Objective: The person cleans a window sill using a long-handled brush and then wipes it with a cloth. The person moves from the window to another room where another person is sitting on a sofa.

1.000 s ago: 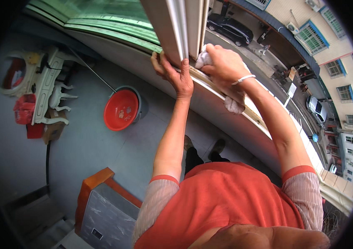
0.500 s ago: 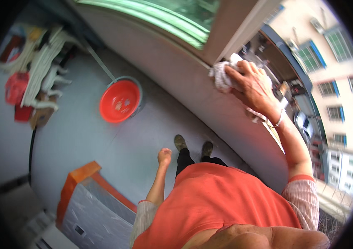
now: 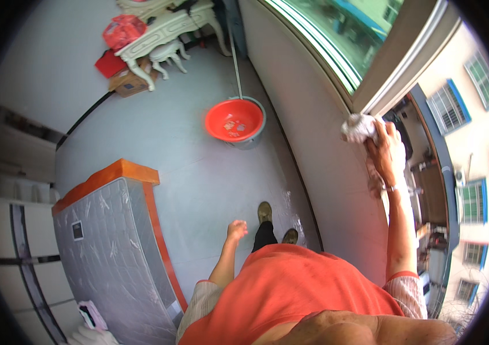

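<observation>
My right hand is closed on a bunched, whitish patterned cloth at the lower corner of the window frame. Part of the cloth hangs below the palm along the sill, and the fingers hide some of it. On that wrist is a thin bracelet. My left hand hangs low beside my body over the floor, its fingers curled in, with nothing visible in them.
On the grey floor a red basin sits on a grey bucket, a pole behind it. A wrapped mattress with an orange wooden bed frame stands left. A white carved table is far left. Buildings show outside the open window.
The view has turned, so the basin and furniture appear further right. My right hand keeps the cloth at the frame's corner, its fingers now bent differently over it. My left hand stays low.
</observation>
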The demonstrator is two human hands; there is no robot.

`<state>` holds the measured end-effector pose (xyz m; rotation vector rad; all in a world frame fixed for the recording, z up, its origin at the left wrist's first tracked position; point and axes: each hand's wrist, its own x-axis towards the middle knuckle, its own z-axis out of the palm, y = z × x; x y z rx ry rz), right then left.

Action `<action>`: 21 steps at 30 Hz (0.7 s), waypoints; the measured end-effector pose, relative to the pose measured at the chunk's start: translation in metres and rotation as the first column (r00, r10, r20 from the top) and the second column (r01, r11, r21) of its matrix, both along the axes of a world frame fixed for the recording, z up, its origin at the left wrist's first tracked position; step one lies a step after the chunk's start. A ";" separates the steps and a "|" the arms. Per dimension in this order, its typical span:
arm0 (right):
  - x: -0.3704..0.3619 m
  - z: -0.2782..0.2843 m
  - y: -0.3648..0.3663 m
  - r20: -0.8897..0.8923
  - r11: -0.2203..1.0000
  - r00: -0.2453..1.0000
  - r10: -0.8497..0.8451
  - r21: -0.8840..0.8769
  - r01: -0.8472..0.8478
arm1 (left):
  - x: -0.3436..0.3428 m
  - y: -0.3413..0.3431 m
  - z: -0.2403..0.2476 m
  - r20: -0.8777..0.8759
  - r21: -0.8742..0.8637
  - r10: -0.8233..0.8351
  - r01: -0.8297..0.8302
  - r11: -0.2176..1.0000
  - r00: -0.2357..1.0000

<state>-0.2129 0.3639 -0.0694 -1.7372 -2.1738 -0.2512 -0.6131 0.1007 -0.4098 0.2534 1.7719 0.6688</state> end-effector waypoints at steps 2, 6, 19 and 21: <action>0.004 0.000 -0.009 -0.017 0.998 0.999 -0.044 -0.044 0.043 | -0.010 -0.035 -0.002 0.024 -0.023 0.024 -0.023 0.999 0.999; 0.010 -0.007 -0.004 -0.105 0.994 0.990 -0.095 -0.068 0.088 | -0.044 -0.106 -0.023 0.036 -0.126 0.148 -0.142 0.982 0.988; 0.037 -0.052 -0.052 0.037 0.854 0.853 -0.520 0.055 0.518 | -0.232 -0.060 -0.012 0.158 0.104 0.319 -0.337 0.936 0.935; 0.096 -0.072 -0.076 -0.029 0.792 0.805 -0.593 0.161 0.589 | -0.267 -0.045 -0.018 0.119 0.073 0.398 -0.407 0.910 0.910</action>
